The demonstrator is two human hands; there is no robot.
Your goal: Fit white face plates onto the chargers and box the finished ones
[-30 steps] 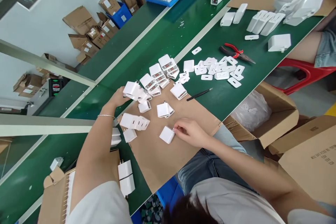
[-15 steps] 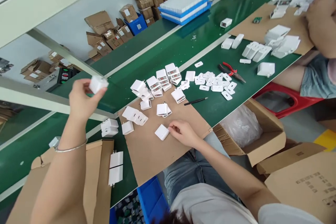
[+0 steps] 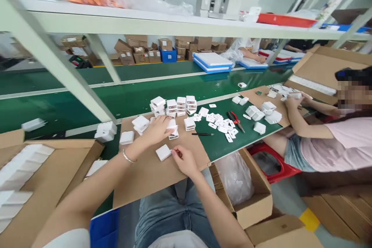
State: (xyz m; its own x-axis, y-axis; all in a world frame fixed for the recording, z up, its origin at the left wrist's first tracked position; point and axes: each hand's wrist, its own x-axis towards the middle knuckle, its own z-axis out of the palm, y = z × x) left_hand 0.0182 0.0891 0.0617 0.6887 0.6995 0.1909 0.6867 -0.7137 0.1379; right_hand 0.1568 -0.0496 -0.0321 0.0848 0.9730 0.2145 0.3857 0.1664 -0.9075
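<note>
Lowered from its raised position a moment earlier, the left hand (image 3: 158, 130) extends its bent fingers among white chargers (image 3: 171, 104), its hold hidden. One near charger (image 3: 163, 152) lies on cardboard (image 3: 142, 184), the right hand's (image 3: 184, 159) curled fingers at its edge, grip unclear; pliers (image 3: 236, 121) rest on the green tabletop (image 3: 216, 148).

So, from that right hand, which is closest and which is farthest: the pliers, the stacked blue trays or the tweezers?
Measured from the right hand in the head view, nearest first:
1. Tweezers: just ahead, slightly right.
2. Pliers: farther right, beside the small white pieces.
3. Stacked blue trays: well beyond, at the back.
</note>
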